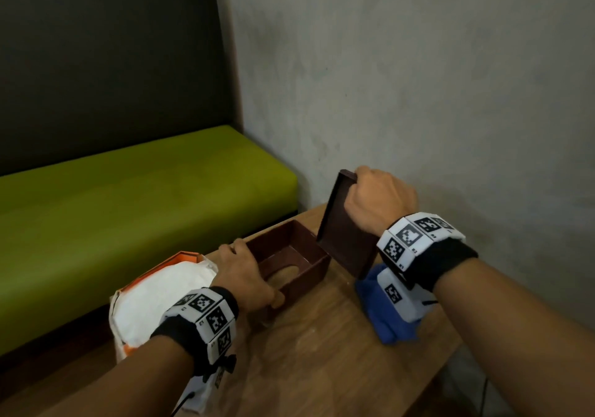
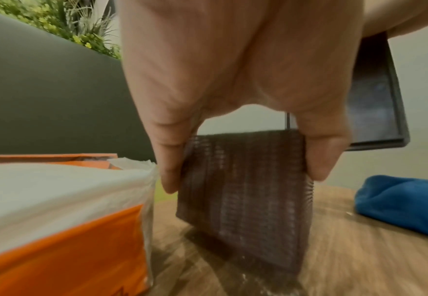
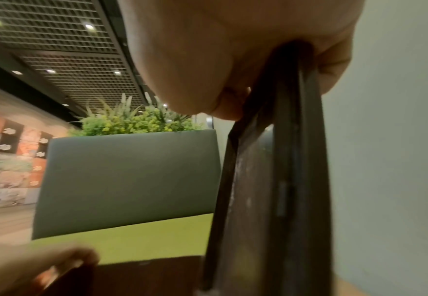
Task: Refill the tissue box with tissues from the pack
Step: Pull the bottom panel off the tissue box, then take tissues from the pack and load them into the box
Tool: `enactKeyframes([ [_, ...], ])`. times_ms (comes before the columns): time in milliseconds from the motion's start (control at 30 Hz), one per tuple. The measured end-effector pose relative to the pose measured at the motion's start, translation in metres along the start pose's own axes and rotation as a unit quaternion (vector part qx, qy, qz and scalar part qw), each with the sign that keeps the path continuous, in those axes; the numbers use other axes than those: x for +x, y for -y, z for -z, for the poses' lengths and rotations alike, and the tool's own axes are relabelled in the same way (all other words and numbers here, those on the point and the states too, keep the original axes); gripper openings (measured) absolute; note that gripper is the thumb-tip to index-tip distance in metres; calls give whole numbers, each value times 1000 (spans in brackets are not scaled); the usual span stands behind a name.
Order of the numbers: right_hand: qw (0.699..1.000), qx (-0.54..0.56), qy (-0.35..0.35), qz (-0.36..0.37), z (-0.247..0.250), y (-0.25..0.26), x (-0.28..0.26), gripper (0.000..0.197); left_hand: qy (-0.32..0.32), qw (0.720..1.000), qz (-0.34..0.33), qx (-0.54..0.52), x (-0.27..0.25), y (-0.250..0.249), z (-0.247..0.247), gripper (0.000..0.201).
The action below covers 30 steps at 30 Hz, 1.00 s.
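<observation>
A brown tissue box (image 1: pixel 317 273) lies open on the wooden table (image 1: pixel 322 368), and an oval slot shows in its floor. My left hand (image 1: pixel 244 275) grips its near end; in the left wrist view the fingers (image 2: pixel 167 160) and thumb pinch the box (image 2: pixel 245 190) from both sides. My right hand (image 1: pixel 373 200) holds the box's flat brown panel (image 1: pixel 344 239) by its top edge, tilted above the box's right end. The right wrist view shows that panel (image 3: pixel 271 200) edge-on under the fingers (image 3: pixel 334 60). An opened orange-and-white tissue pack (image 1: pixel 154 294) (image 2: pixel 55 200) lies just left of the box.
A folded blue cloth (image 1: pixel 392 333) (image 2: pixel 405 200) lies on the table at the right, under my right wrist. A green bench seat (image 1: pixel 128 207) with a dark backrest runs behind the table. A grey wall (image 1: pixel 450 94) stands close on the right.
</observation>
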State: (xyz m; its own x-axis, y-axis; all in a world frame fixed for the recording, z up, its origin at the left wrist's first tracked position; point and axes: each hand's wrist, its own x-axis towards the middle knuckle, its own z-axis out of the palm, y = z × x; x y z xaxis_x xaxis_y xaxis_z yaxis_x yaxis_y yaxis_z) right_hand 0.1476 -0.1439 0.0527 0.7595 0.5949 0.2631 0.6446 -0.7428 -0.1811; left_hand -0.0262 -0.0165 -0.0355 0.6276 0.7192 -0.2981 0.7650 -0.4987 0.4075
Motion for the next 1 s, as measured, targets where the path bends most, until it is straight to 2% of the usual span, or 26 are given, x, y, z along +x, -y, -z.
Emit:
enactKeyframes([
  [100,995,-17,69,-63,1,-20,0,24,12,999,29,7,-2,0,-9,119],
  [200,985,-44,142,-85,-14,-38,-6,19,4,999,41,20,-3,-5,-9,116],
  [300,973,-32,206,-102,-42,-56,-18,25,5,999,45,13,0,-6,-7,120],
  [400,963,-28,250,-96,-70,-69,-33,30,8,999,48,9,1,-4,-8,123],
  [500,954,-41,273,-116,-91,-72,-45,25,9,999,49,19,-2,-7,-7,123],
  [667,964,-54,235,-116,-95,-70,-52,20,10,998,52,40,-7,-10,-1,127],
  [767,982,-55,161,-80,-81,-58,-48,19,29,999,41,6,-12,-9,4,142],
  [833,991,-20,119,-48,-69,-41,-43,18,24,999,26,-31,-13,-3,10,145],
  [866,993,-3,115,-29,-61,-29,-41,19,10,998,19,-51,-14,1,14,139],
  [900,993,6,114,-8,-54,-14,-41,20,-13,998,11,-64,-14,5,19,124],
  [1000,991,32,99,79,-38,38,-47,21,-105,992,-19,-69,-16,30,40,47],
])
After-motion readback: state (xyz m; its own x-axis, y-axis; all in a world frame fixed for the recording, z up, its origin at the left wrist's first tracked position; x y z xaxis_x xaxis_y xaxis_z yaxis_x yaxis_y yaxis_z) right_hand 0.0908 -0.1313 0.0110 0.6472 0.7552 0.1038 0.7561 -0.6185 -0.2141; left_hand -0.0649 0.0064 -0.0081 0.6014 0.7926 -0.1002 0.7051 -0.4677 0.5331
